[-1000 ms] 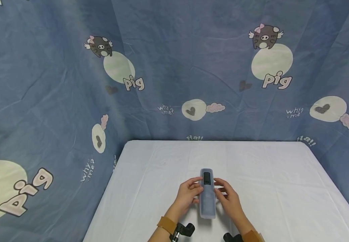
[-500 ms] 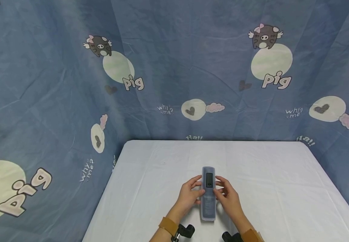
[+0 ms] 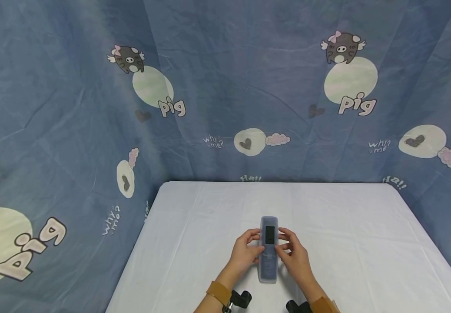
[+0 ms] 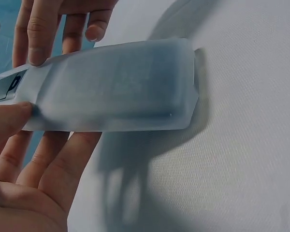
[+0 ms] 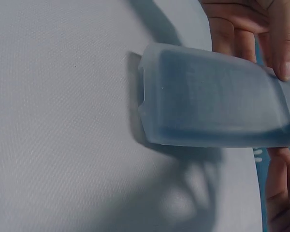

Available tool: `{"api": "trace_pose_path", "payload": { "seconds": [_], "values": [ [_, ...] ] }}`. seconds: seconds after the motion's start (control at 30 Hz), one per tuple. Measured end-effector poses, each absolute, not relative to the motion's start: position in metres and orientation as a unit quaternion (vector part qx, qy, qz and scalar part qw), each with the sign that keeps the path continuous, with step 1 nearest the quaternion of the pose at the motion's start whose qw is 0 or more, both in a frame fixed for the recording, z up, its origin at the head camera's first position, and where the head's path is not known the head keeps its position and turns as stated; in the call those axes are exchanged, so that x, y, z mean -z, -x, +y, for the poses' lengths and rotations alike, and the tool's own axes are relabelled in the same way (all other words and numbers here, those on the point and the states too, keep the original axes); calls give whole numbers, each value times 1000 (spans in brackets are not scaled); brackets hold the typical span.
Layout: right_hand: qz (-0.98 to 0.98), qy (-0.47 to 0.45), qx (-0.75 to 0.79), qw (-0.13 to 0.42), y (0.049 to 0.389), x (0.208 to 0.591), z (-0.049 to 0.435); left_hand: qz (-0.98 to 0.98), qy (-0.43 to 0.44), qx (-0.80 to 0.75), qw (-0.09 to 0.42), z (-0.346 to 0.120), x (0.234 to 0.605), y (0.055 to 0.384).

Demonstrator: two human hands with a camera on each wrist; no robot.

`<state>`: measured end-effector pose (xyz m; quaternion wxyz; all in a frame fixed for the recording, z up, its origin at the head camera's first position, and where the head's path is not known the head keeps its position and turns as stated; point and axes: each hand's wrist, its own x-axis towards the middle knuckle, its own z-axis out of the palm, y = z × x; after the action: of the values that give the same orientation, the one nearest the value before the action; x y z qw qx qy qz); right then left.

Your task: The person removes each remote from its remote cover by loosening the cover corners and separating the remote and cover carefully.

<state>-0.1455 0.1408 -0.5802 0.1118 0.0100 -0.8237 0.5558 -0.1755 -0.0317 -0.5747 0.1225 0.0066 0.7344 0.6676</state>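
A remote control (image 3: 268, 261) in a translucent bluish sleeve is held between both hands over the white table, its dark screen facing up at the far end. My left hand (image 3: 244, 250) grips its left edge, thumb on the front and fingers at the side and behind. On the opposite edge my right hand (image 3: 293, 252) pinches it the same way. In the left wrist view the sleeved remote (image 4: 116, 87) slants across, its near end close over the cloth and casting a shadow. The right wrist view shows the frosted cover (image 5: 208, 101) hiding the buttons.
The white-covered table (image 3: 346, 243) spreads around the hands. A blue curtain (image 3: 217, 87) printed with pigs hangs behind it and along the left. Each wrist wears a brown strap (image 3: 218, 292) with a black camera mount (image 3: 242, 299).
The remote has shifted slightly right and changed its tilt a little between the hands. Both hands keep their hold on it, and the thumbs have moved only slightly.
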Motion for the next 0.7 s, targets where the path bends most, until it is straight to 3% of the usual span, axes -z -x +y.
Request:
{"api": "trace_pose_path", "payload": {
  "seconds": [0.7],
  "values": [
    [-843, -23, -523, 122, 147, 577, 139, 730, -37, -673, 114, -33, 574, 174]
  ]
}}
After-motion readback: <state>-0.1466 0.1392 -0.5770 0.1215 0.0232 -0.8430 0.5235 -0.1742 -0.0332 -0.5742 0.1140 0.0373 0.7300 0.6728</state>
